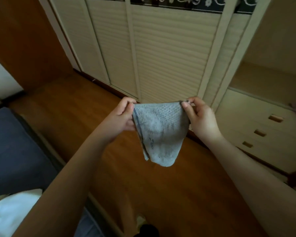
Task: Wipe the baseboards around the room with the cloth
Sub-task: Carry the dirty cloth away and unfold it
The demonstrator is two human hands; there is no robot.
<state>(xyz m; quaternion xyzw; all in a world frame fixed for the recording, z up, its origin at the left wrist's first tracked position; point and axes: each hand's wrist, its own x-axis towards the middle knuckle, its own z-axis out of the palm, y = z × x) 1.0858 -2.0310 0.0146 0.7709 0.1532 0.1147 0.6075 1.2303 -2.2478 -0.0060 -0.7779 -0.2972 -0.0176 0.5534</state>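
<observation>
Two bare hands are holding a grey cloth (159,132) up in the air, well above the wooden floor (85,124). The left hand (122,115) is pinching the cloth's upper left corner between thumb and fingertips, its other fingers curling behind the dark-trimmed side edge. The right hand (201,117) is pinching the upper right corner the same way, thumb on the near side. Between them the top edge is stretching nearly level, and the rest of the cloth is hanging down, narrowing to a rounded, folded lower end. Its surface is looking textured and slightly marked.

Beyond the hands, cream louvred closet doors (169,53) are standing across the far side of the floor, with a dark reddish baseboard strip (120,92) running along their foot. The cloth is not touching it. Toward the right edge of the floor, a cream drawer unit (256,124) with three small handles is standing below an open shelf. Along the left edge of the floor, a dark blue bed (12,147) is lying, with something white (14,212) resting on its near corner.
</observation>
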